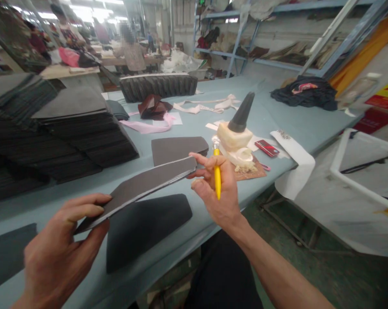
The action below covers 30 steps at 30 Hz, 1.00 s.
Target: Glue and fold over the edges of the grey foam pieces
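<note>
My left hand (65, 244) pinches the near end of a dark grey panel (148, 180) with pale edges, thumb below and fingers on top. It is held tilted above the table and looks like a few thin layers. At its far end, the fingertips of my right hand (218, 184) touch the corner. A yellow-handled brush (217, 171) is tucked between the fingers of that hand, its metal-and-pale head pointing up. Below lies a black panel (148, 227) on the table. A small stack of similar grey panels (177, 148) rests just behind the held one.
Tall stacks of dark panels (74, 124) stand at left on the blue-green table (261, 103). A black cone (242, 112) tops a cream block (234, 137) at right, near a red box (267, 148). A white-framed cart (361, 193) stands beside the table. People work in the background.
</note>
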Each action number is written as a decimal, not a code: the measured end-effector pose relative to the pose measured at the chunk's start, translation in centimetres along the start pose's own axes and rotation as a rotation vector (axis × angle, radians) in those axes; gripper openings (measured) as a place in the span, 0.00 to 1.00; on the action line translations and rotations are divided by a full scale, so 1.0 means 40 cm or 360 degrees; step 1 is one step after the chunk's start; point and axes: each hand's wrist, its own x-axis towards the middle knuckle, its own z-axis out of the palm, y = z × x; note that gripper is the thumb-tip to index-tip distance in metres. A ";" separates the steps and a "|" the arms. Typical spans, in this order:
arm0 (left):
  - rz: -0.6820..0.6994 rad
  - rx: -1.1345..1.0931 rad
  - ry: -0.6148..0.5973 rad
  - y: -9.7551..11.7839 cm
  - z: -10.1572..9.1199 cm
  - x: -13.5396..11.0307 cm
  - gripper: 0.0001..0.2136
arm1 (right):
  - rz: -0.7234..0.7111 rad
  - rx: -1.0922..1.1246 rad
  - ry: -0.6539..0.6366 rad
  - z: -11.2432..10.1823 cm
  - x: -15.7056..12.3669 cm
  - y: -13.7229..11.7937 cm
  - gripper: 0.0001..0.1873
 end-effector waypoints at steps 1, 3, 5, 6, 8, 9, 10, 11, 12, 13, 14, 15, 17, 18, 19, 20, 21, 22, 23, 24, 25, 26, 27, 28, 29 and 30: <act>0.0016 -0.0010 -0.0009 0.006 0.004 0.007 0.07 | 0.0055 0.0074 0.0028 0.001 0.008 0.001 0.30; 0.0048 -0.0017 -0.0030 0.015 0.010 0.016 0.06 | 0.0155 0.0170 0.0067 0.004 0.022 0.001 0.33; 0.0096 -0.0015 -0.0059 0.021 0.014 0.020 0.04 | 0.0211 0.0229 0.0068 0.005 0.030 -0.003 0.34; 0.0130 -0.0017 -0.0071 0.022 0.016 0.021 0.04 | 0.0219 0.0256 0.0058 0.005 0.030 -0.005 0.35; 0.0189 -0.0015 -0.0099 0.023 0.019 0.020 0.03 | 0.0216 0.0306 0.0058 0.005 0.028 -0.009 0.36; 0.0211 -0.0016 -0.0107 0.024 0.019 0.019 0.03 | 0.0219 0.0323 0.0073 0.005 0.025 -0.010 0.37; 0.0226 -0.0022 -0.0108 0.025 0.020 0.018 0.03 | 0.0231 0.0334 0.0092 0.005 0.023 -0.010 0.38; 0.0233 -0.0026 -0.0109 0.026 0.020 0.016 0.03 | 0.0247 0.0340 0.0112 0.005 0.021 -0.010 0.38; 0.0241 -0.0033 -0.0111 0.027 0.020 0.014 0.03 | 0.0262 0.0341 0.0128 0.005 0.019 -0.010 0.38; 0.0253 -0.0035 -0.0115 0.028 0.019 0.012 0.03 | 0.0274 0.0337 0.0131 0.005 0.017 -0.011 0.38; 0.0265 -0.0025 -0.0109 0.029 0.019 0.010 0.03 | 0.0276 0.0331 0.0119 0.005 0.016 -0.012 0.38; 0.0276 -0.0010 -0.0108 0.030 0.018 0.007 0.03 | 0.0269 0.0323 0.0098 0.006 0.014 -0.013 0.38; 0.0306 0.0018 -0.0101 0.031 0.016 0.003 0.02 | 0.0245 0.0294 0.0057 0.007 0.011 -0.014 0.38; 0.0312 0.0026 -0.0090 0.032 0.015 0.001 0.02 | 0.0237 0.0277 0.0052 0.009 0.010 -0.014 0.38; 0.0307 0.0036 -0.0086 0.032 0.014 0.000 0.02 | 0.0237 0.0263 0.0060 0.011 0.009 -0.013 0.38; 0.0301 0.0043 -0.0096 0.032 0.014 -0.001 0.02 | 0.0246 0.0254 0.0076 0.013 0.009 -0.011 0.39; 0.0295 0.0050 -0.0108 0.032 0.014 -0.003 0.02 | 0.0260 0.0250 0.0093 0.015 0.009 -0.009 0.39; 0.0288 0.0056 -0.0117 0.033 0.014 -0.004 0.03 | 0.0273 0.0255 0.0111 0.018 0.009 -0.005 0.40; 0.0287 0.0058 -0.0129 0.033 0.014 -0.006 0.03 | 0.0281 0.0264 0.0126 0.020 0.010 -0.001 0.40; 0.0287 0.0057 -0.0140 0.034 0.014 -0.008 0.04 | 0.0284 0.0271 0.0137 0.022 0.011 0.002 0.41; 0.0278 0.0048 -0.0143 0.035 0.014 -0.010 0.04 | 0.0280 0.0273 0.0146 0.024 0.011 0.005 0.41; 0.0256 0.0036 -0.0141 0.035 0.014 -0.012 0.04 | 0.0273 0.0269 0.0154 0.026 0.012 0.007 0.41; 0.0228 0.0024 -0.0133 0.036 0.014 -0.015 0.04 | 0.0266 0.0261 0.0161 0.028 0.012 0.009 0.41; 0.0200 0.0016 -0.0129 0.036 0.015 -0.017 0.04 | 0.0261 0.0249 0.0160 0.030 0.013 0.009 0.41; 0.0175 0.0010 -0.0125 0.037 0.015 -0.019 0.04 | 0.0260 0.0240 0.0156 0.031 0.013 0.009 0.41; 0.0155 -0.0001 -0.0124 0.037 0.016 -0.021 0.04 | 0.0264 0.0233 0.0151 0.032 0.013 0.009 0.41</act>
